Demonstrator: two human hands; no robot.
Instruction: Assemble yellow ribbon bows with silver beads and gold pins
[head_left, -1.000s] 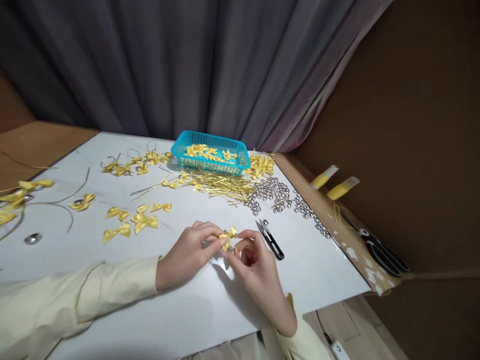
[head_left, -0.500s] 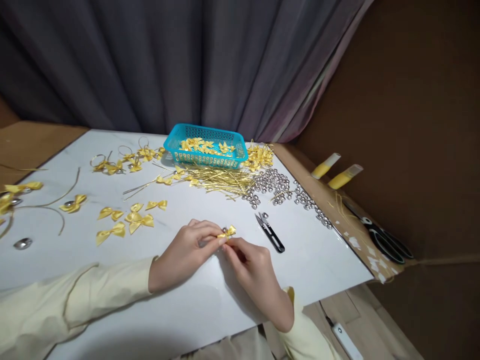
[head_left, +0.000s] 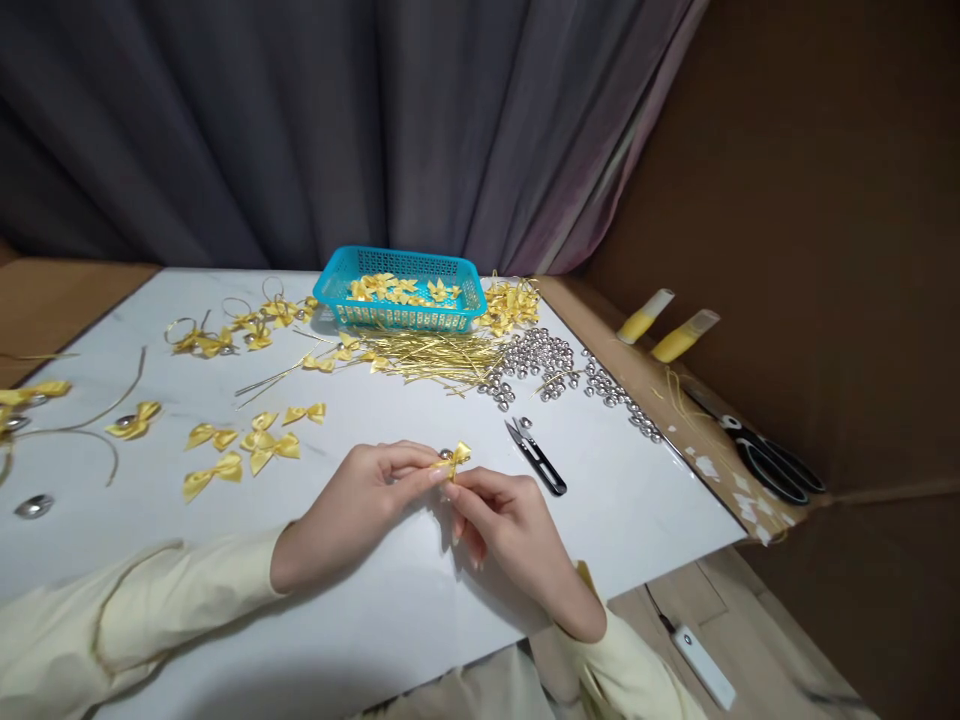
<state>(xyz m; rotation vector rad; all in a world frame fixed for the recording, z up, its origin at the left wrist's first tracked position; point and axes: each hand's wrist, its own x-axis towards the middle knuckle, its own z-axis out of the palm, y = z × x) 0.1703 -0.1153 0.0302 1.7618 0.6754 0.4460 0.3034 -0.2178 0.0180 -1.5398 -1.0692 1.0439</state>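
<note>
- Left hand: thumb and fingers closed on yellow bow, held over white tabletop.
- Right hand: thumb and forefinger nearly together at bow's lower edge, other fingers loosely curled; can't tell if gripping.
- Handling, my view: steady, light left pinch; don't crush loops; small right-fingertip moves.
- Near right hand: black snips, blades apart.
- Farther: gold wires, silver beads, blue basket.

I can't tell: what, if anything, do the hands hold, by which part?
A yellow bow: left hand at its left side, right hand at its bottom.
</note>
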